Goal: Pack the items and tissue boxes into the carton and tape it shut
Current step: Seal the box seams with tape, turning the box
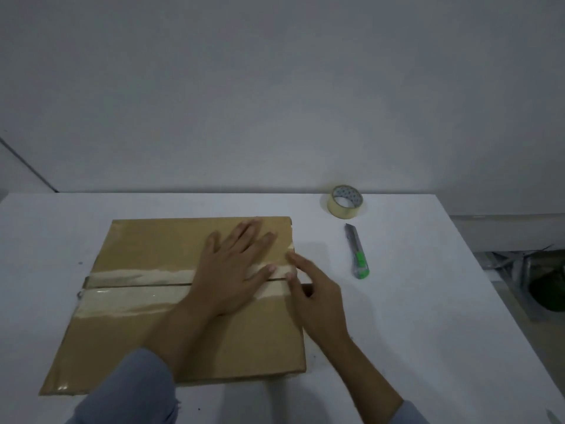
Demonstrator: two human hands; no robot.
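Carton (146, 249) flat-topped, flaps closed, sitting left of centre on white table (412, 332). Contents hidden; packed or not, cannot tell. Clear tape strip (134, 290) laid along centre seam, left to right, wrinkled and cloudy in places.

Left hand (232, 270) flat on carton top over the right part of the seam, fingers straight and spread apart, pressing tape down. Right hand (315, 292) at carton's right edge, fingers mostly straight and apart, tips touching tape end where it turns over the edge; not clamped on anything as far as visible. Slight motion blur on both.

Tape roll (345, 201) standing near far edge of table, right of carton, well apart from hands. Utility knife (357, 252) with green slider lying just nearer than the roll, blade state too small to tell.

Judged step: smoothing and sealing tape end; task near finish.

Risks: trapped air or creases along strip, so weak bond and seam lifting. Dark gap visible along seam, so flaps possibly not fully met; tape bridging rather than sticking. Tape end on right side face possibly poorly stuck, peeling back. Only one strip visible, maybe insufficient if contents heavy. Knife close to right hand's reach path, snag hazard if blade out.
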